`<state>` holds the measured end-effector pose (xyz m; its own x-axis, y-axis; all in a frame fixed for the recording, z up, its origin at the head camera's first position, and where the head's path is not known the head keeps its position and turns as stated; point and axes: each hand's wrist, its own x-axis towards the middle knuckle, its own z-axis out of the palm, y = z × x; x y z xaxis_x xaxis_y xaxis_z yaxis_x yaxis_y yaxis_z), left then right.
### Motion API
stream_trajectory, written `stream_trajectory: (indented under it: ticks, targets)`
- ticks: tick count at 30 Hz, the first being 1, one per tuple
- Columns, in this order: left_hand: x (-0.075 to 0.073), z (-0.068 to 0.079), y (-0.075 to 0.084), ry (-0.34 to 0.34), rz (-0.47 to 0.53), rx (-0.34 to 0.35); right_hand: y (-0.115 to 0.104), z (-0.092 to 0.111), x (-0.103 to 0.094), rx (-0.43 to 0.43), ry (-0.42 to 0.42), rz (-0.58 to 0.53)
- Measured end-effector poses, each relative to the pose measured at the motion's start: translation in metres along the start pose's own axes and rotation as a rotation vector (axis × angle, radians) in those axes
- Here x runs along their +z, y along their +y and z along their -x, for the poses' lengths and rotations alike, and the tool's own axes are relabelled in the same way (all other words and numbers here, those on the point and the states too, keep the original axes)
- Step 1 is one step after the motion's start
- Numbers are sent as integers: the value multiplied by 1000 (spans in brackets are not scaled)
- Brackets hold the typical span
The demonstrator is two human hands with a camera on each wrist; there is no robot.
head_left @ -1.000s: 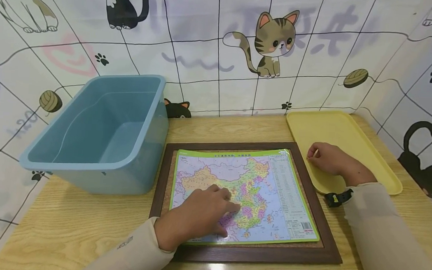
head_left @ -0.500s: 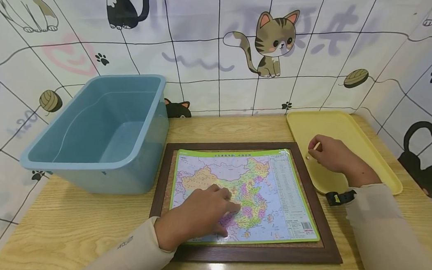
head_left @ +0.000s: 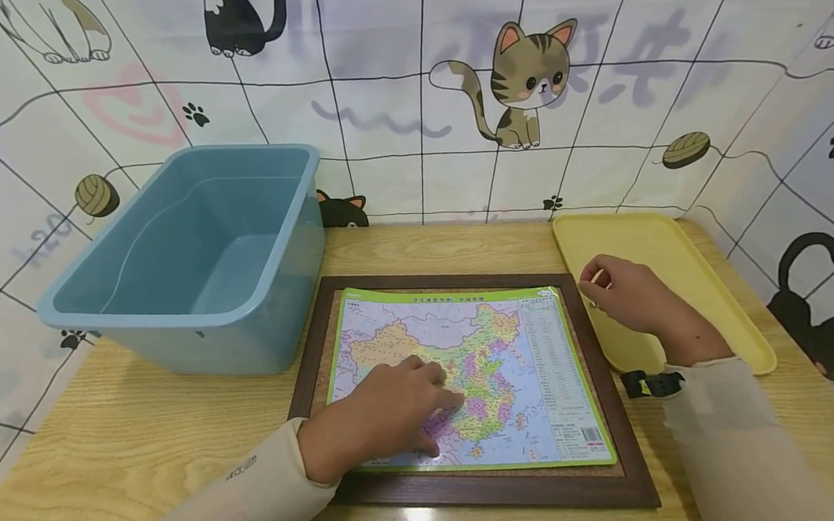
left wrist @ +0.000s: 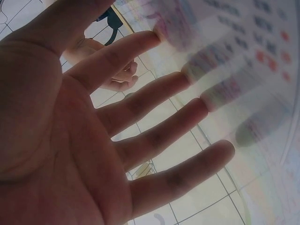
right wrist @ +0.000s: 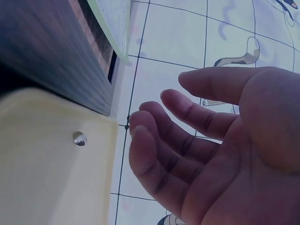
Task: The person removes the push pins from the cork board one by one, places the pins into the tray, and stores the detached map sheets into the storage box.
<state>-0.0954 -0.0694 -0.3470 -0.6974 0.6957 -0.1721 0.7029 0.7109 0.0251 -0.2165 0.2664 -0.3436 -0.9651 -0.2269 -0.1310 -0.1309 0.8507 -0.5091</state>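
Observation:
A map sheet (head_left: pixel 441 334) with a green border lies on a cork board (head_left: pixel 326 335) framed in dark wood. My left hand (head_left: pixel 386 406) rests on it with fingers spread; in the left wrist view, the fingertips (left wrist: pixel 199 105) of that left hand meet the glossy sheet. My right hand (head_left: pixel 626 293) hovers over the left side of the yellow tray (head_left: pixel 655 243). Its fingers are loosely bent, the thumb is apart from them, and nothing shows between them in the right wrist view. A small round shiny metal piece (right wrist: pixel 79 138) lies in the tray, close to that hand.
A deep blue plastic tub (head_left: pixel 196 239) stands left of the board on the wooden table (head_left: pixel 127 434). Behind everything is a wall covering (head_left: pixel 397 116) printed with cats and grid lines. The tray sits close against the frame's right side.
My right thumb and fingers were together at the tray's left side; they have parted from the small piece there and the hand has risen slightly, then shifted left. My left hand stays put.

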Motion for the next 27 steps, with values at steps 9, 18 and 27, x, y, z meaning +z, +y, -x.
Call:
stream_trajectory:
  ticks: [9, 18, 27]
  targets:
    - [0, -1, 0, 3, -17, -6, -8, -1, 6, -10, -35, -49]
    - [1, 0, 0, 4, -10, -6, -14, 1, 12, -27, -89, -109]
    - [1, 0, 0, 14, -12, 0, -13, 0, 15, -45, -107, -159]
